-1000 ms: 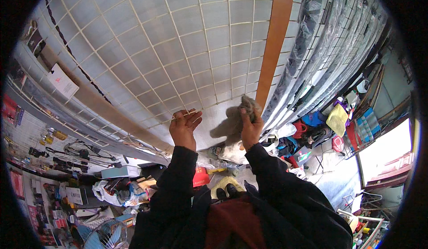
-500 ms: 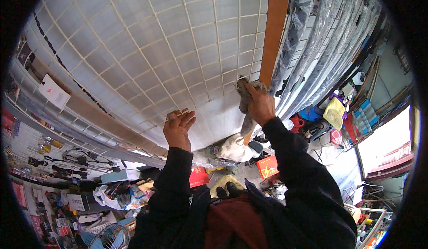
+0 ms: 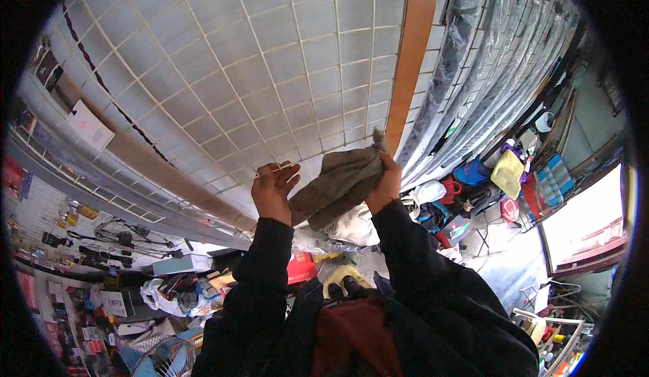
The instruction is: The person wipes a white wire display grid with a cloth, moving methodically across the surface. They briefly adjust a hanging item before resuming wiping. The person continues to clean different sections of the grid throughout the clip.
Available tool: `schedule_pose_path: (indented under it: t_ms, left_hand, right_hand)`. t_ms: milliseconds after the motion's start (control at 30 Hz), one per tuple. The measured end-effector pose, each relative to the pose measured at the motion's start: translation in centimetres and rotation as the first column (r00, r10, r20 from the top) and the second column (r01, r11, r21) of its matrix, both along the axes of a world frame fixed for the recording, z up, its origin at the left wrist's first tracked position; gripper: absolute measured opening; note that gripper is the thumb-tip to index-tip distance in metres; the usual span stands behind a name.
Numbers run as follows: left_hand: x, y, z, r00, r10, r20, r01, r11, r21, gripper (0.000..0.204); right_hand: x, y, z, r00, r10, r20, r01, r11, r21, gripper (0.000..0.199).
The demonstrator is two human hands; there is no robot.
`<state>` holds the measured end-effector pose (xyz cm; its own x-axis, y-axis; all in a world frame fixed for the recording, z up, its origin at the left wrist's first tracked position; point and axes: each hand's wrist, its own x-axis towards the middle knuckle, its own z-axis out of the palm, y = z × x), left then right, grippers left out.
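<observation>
Grey-brown crumpled cloth rag [image 3: 338, 184] sat bunched between both hands, held up against the white tiled wall [image 3: 223, 73]. R hand [image 3: 387, 182] gripped the rag's upper end, fingers closed round it; L hand [image 3: 274, 189] just left of the rag, pinching a thin pale stick [image 3: 274, 169], palm touching the rag's lower edge. Best, I judged, to keep the R grip firm & spread the rag flat before pressing it on the tiles beside the orange vertical strip [image 3: 412, 53].

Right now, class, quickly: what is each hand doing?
Left hand: partly closed, pinching a thin pale stick, touching the crumpled grey-brown cloth.
Right hand: closed on that cloth's upper end.
</observation>
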<state>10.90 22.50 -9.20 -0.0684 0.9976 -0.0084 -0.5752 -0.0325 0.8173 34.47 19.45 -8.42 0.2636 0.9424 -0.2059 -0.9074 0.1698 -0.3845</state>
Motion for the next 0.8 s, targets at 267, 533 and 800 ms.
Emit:
schedule_pose_path:
  t_ms: [267, 533, 800]
  left_hand:
    - [-0.3, -0.1, -0.4, 0.998, -0.065, -0.005, 0.065, 0.997, 0.037, 0.042]
    - [-0.1, -0.6, -0.1, 0.997, -0.071, -0.013, 0.071, 0.997, 0.037, 0.045]
    - [0.0, -1.2, 0.8, 0.991, 0.035, -0.127, -0.041, 0.998, -0.045, 0.046]
  right_hand:
    - [0.3, 0.7, 0.2, 0.982, 0.188, 0.031, -0.189, 0.982, 0.03, 0.031]
    - [-3.1, 1.6, -0.4, 0.932, 0.169, 0.322, -0.198, 0.978, 0.061, 0.03]
    - [-8.7, 1.5, -1.0, 0.762, 0.174, 0.624, -0.186, 0.981, -0.047, 0.027]
